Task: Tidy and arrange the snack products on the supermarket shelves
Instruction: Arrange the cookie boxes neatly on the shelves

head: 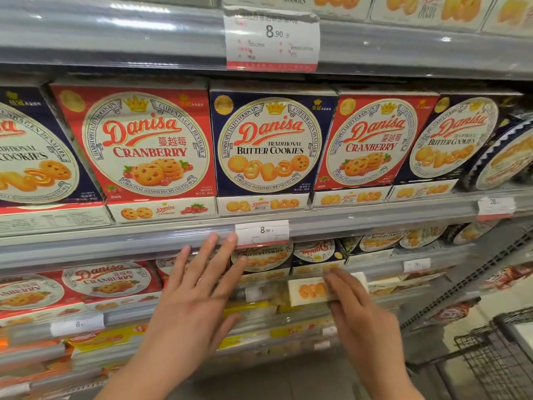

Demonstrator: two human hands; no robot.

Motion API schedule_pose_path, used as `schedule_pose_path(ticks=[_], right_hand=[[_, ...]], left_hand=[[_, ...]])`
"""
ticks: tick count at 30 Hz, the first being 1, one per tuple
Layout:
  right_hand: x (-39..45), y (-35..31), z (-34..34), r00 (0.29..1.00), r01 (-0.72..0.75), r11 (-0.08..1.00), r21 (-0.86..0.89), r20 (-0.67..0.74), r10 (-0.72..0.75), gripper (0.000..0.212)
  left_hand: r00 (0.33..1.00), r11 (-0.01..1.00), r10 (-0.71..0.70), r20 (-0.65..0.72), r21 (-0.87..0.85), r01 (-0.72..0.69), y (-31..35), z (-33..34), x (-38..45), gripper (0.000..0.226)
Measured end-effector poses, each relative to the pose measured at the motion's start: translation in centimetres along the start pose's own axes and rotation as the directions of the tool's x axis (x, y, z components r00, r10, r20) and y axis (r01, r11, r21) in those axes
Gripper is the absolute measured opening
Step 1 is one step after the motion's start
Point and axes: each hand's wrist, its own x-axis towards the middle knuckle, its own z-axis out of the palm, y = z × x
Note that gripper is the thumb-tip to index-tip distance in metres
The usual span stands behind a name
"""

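Gripping a small white cookie box [310, 290] edge-on, the right hand [356, 310] had its fingers laid over the top face and the thumb curled beneath. The box was held in the air in front of the lower shelf [383, 272], clear of the row behind it. The left hand [199, 287] was flat and held nothing, fingers straight and spread, two fingertips [212, 237] reaching the rail [115, 241] just left of the price tag [262, 232].

Above both hands stood the upper row, where a red cranberry box [144, 142] and a blue butter cookies box [269, 144] alternated. Beyond the right hand, round tins [501, 157] leaned at the row's end. Below and right of the right hand was a wire cart [496, 353].

Risks, as judged: the pinch on the box looked shallow, so a slip during insertion could drop it. Pushing it in blind could topple the flat-lying boxes behind. The red and blue sorts were already mixed above, so misplacement was likely.

Not established: the flavour of the held box, its face being blurred; the slot intended for it, hidden behind both hands; the stock on the lowest shelves, which was smeared; the far-left box, cut off by the frame.
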Motion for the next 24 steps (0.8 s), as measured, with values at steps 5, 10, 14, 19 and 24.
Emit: schedule_pose_path(ticks=[5,10,14,19,24], right_hand=[[1.6,2.8,-1.0,0.995,-0.067,0.992,-0.103,-0.079,0.059,0.055],[2.9,3.6,-0.7,0.993,-0.085,0.991,-0.103,-0.095,0.076,0.053],[3.3,3.6,-0.6,0.993,-0.07,0.991,-0.115,-0.103,0.059,0.054],[4.0,3.9,0.1,0.992,-0.04,0.989,-0.145,-0.12,0.023,0.051],[5.1,4.2,0.8,0.996,-0.041,0.984,-0.174,-0.083,0.026,0.048]], left_hand=[[1.0,1.0,-0.003,0.018,0.008,0.003,0.1,-0.1,-0.1,0.093],[1.0,1.0,-0.009,0.003,0.013,0.009,0.0,-0.5,-0.1,0.088],[1.0,1.0,-0.005,0.001,0.016,0.005,-0.1,-0.5,-0.1,0.085],[1.0,1.0,-0.014,0.006,0.012,0.014,0.0,-0.6,-0.1,0.083],[1.0,1.0,-0.011,0.004,0.007,0.011,0.1,-0.5,0.0,0.082]])
